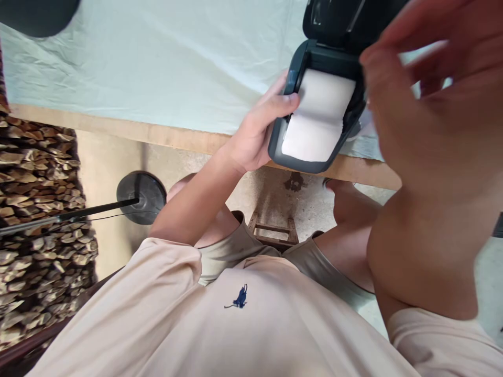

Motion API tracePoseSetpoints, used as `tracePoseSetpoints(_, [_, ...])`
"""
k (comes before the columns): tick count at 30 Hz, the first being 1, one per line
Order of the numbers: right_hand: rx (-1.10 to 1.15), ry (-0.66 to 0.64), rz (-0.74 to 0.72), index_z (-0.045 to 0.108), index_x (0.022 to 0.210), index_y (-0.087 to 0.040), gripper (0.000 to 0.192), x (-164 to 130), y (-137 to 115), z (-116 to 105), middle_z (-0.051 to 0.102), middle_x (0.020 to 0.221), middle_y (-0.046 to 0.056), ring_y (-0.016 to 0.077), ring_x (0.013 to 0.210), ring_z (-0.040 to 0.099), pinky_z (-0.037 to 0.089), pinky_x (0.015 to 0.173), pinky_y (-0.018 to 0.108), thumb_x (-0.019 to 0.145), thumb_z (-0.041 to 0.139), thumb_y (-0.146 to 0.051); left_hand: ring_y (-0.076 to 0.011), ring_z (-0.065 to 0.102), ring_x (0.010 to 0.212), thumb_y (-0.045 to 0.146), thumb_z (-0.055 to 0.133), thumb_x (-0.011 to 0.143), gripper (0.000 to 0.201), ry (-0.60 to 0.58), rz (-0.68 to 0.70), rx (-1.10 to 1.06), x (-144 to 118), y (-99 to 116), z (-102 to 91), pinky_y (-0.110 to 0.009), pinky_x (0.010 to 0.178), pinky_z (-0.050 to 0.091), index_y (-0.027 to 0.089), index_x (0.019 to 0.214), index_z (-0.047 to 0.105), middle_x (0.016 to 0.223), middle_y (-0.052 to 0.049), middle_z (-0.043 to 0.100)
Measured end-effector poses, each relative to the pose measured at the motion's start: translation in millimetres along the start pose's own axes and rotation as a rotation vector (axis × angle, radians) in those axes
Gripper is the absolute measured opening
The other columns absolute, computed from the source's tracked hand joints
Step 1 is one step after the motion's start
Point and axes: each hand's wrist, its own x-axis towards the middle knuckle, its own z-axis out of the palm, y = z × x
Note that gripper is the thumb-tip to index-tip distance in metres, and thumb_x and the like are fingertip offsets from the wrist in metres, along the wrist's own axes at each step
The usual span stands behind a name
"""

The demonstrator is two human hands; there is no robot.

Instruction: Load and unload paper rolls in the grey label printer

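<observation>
My left hand (261, 123) grips a small dark grey printer (298, 157) from its left side, thumb over the rim, fingers hidden beneath. The printer's black lid (334, 21) is swung up at the far end. Inside lies a roll of white paper (320, 107), its loose end reaching toward the near rim. Blurred by motion, my right hand (432, 78) is raised close to the camera at the printer's right. Its thumb and bent fingers are near the printer's right edge and lid; whether they touch or pinch anything is unclear.
A pale green cloth (157, 63) covers the table, which has a wooden front edge (157, 131). A dark rounded object (39, 13) is at the upper left. Below stand a round black base (141, 196) with a pole, stacked firewood (39, 235) and a wooden stool (273, 230).
</observation>
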Motion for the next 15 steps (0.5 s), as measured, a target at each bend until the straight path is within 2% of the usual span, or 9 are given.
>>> tracePoseSetpoints(1, [-0.18, -0.125, -0.031, 0.069, 0.108, -0.028, 0.025, 0.1, -1.5, -1.4, 0.067, 0.099, -0.001, 0.0138, 0.08, 0.062, 0.049, 0.075, 0.033, 0.088, 0.054, -0.033, -0.0154, 0.071, 0.092, 0.023, 0.046, 0.089, 0.028, -0.01, 0.002, 0.013, 0.1, -0.5, 0.1, -0.021, 0.072, 0.051, 0.019, 0.112, 0.061, 0.088, 0.001, 0.061])
tracePoseSetpoints(3, [-0.512, -0.355, 0.039, 0.064, 0.114, -0.031, 0.031, 2.0, -6.7, -4.6, 0.067, 0.094, 0.002, 0.022, 0.08, 0.064, 0.05, 0.078, 0.042, 0.085, 0.055, -0.035, -0.0108, 0.067, 0.075, 0.022, 0.049, 0.088, 0.027, -0.025, 0.0, 0.017, -0.2, -1.0, 0.5, -0.02, 0.065, 0.048, 0.02, 0.112, 0.062, 0.086, 0.001, 0.059])
tracePoseSetpoints(4, [-0.615, -0.44, 0.103, 0.06, 0.121, -0.033, 0.038, 3.4, -10.2, -5.9, 0.068, 0.096, 0.003, 0.0271, 0.085, 0.066, 0.05, 0.079, 0.046, 0.083, 0.056, -0.037, -0.0092, 0.065, 0.07, 0.022, 0.05, 0.088, 0.027, -0.033, -0.001, 0.002, -0.5, -1.0, 0.7, -0.019, 0.062, 0.047, 0.021, 0.112, 0.062, 0.086, 0.002, 0.059])
tracePoseSetpoints(6, [-0.681, -0.525, 0.173, 0.05, 0.132, -0.038, 0.053, 5.8, -17.2, -7.1, 0.068, 0.105, 0.003, 0.0338, 0.096, 0.067, 0.052, 0.078, 0.049, 0.08, 0.058, -0.038, -0.0077, 0.062, 0.067, 0.022, 0.053, 0.088, 0.025, -0.049, 0.001, -0.038, -1.4, -0.6, 0.6, -0.018, 0.059, 0.047, 0.021, 0.112, 0.061, 0.087, 0.002, 0.06])
tracePoseSetpoints(9, [-0.631, -0.546, 0.217, 0.04, 0.136, -0.043, 0.06, 6.9, -23.4, -4.8, 0.066, 0.118, -0.001, 0.0363, 0.109, 0.064, 0.053, 0.088, 0.057, 0.079, 0.058, -0.034, -0.007, 0.061, 0.07, 0.017, 0.052, 0.09, 0.022, -0.072, 0.005, -0.031, -2.5, 0.9, -0.4, -0.018, 0.064, 0.047, 0.02, 0.109, 0.062, 0.088, 0.002, 0.059])
tracePoseSetpoints(12, [-0.622, -0.533, 0.252, 0.044, 0.13, -0.044, 0.053, 6.5, -24.2, -1.5, 0.063, 0.124, -0.003, 0.0383, 0.118, 0.061, 0.05, 0.094, 0.063, 0.08, 0.057, -0.034, -0.0088, 0.061, 0.071, 0.012, 0.045, 0.091, 0.026, -0.087, 0.01, 0.024, -2.6, 1.9, -1.4, -0.02, 0.065, 0.046, 0.02, 0.106, 0.065, 0.086, 0.001, 0.058])
tracePoseSetpoints(15, [-0.623, -0.522, 0.269, 0.048, 0.128, -0.044, 0.049, 6.2, -24.7, -2.8, 0.063, 0.124, -0.002, 0.0376, 0.121, 0.059, 0.05, 0.095, 0.062, 0.08, 0.055, -0.036, -0.012, 0.065, 0.076, 0.011, 0.043, 0.091, 0.028, -0.063, 0.004, 0.018, -2.4, 1.9, 0.0, -0.02, 0.066, 0.047, 0.018, 0.107, 0.064, 0.085, 0.0, 0.058])
